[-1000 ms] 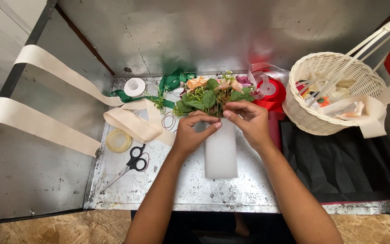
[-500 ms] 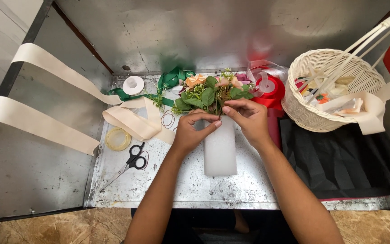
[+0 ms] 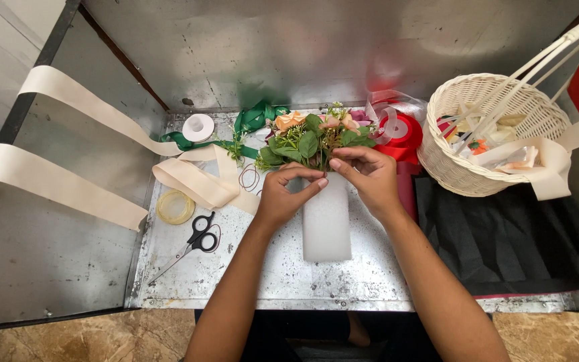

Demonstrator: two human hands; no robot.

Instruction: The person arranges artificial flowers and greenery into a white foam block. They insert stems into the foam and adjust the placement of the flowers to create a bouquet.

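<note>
A small bunch of artificial flowers [image 3: 313,136] with green leaves and peach and pink blooms lies on the metal table [image 3: 263,281]. Its stems meet the top end of a white foam block [image 3: 326,224]. My left hand [image 3: 283,198] pinches the stems at the block's top left. My right hand [image 3: 370,177] grips the same spot from the right, fingertips touching the left hand's. The stems themselves are hidden under my fingers.
Black scissors [image 3: 194,243] and a clear tape roll [image 3: 175,206] lie at left, beside cream ribbon [image 3: 189,175] and a white spool [image 3: 198,127]. Green ribbon [image 3: 252,119] and red ribbon rolls [image 3: 400,134] sit at the back. A white wicker basket [image 3: 464,171] stands right, above black fabric [image 3: 504,234].
Both hands stay at the base of the flowers on the foam block. The fingertips have drawn slightly closer together; nothing else has moved.
</note>
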